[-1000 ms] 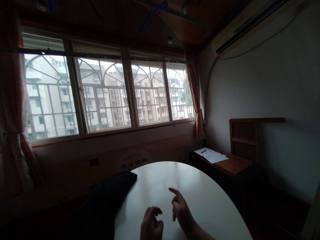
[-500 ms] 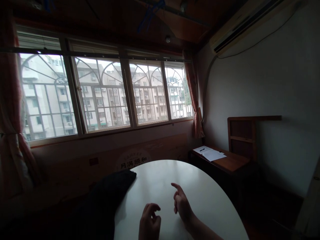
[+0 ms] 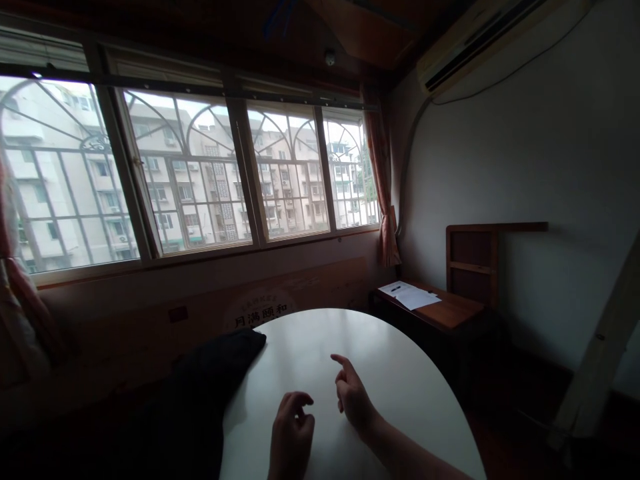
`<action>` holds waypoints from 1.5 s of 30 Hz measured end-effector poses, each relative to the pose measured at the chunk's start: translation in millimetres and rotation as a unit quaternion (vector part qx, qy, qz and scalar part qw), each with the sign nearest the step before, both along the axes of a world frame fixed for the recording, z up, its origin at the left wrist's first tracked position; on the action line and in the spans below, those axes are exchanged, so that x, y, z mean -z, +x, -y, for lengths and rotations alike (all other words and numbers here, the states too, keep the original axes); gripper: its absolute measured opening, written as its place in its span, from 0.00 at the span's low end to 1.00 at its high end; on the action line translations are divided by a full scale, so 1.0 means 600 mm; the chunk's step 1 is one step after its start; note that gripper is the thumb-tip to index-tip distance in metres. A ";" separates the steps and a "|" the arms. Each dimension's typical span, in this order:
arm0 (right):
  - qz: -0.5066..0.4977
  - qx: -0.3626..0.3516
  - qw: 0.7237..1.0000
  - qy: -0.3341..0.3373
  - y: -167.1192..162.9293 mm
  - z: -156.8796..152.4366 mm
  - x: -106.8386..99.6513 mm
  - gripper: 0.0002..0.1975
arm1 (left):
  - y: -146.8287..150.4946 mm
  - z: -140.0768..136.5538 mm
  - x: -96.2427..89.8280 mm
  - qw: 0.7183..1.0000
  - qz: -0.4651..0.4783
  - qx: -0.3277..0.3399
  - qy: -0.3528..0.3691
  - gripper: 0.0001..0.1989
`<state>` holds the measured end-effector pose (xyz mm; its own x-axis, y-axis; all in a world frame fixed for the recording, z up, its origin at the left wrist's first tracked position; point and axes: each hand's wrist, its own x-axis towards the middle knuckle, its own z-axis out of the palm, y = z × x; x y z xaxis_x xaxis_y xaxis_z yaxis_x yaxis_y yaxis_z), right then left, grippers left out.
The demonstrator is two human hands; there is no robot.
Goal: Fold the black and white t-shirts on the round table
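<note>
One dark, crumpled cloth (image 3: 215,367) drapes over the left edge of the round, glossy white table (image 3: 405,363), which spreads beneath both hands. Next, the bare left hand (image 3: 291,432) curls loosely, a gap parting thumb from index finger, with no object visible in it. Beside it, the bare right hand (image 3: 356,398) extends its index finger; the others bend inward, nothing shows in them, and how tightly they close I cannot tell. No handling looks done; what remains cannot be judged. The white table appears smooth, catching pale light. Farther right, white papers (image 3: 415,298) lie on a brown wooden side table (image 3: 457,313).
</note>
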<state>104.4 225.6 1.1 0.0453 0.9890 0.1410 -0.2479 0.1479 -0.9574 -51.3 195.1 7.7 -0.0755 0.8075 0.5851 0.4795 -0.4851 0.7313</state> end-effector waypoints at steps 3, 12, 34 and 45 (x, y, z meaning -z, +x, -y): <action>0.000 0.000 1.000 0.003 0.002 -0.002 0.004 0.36 | 0.002 0.000 -0.001 1.000 -0.001 0.004 0.000 0.10; 0.016 0.009 1.000 -0.023 0.003 -0.005 0.008 0.37 | 0.011 0.000 0.003 0.994 0.037 0.070 -0.074 0.10; 0.020 -0.003 0.999 -0.037 0.000 0.018 0.006 0.33 | 0.009 0.009 -0.009 0.893 0.355 0.136 -0.240 0.07; 0.020 -0.006 0.999 -0.042 0.005 0.024 0.006 0.31 | 0.023 0.002 0.009 0.893 0.381 0.060 -0.231 0.07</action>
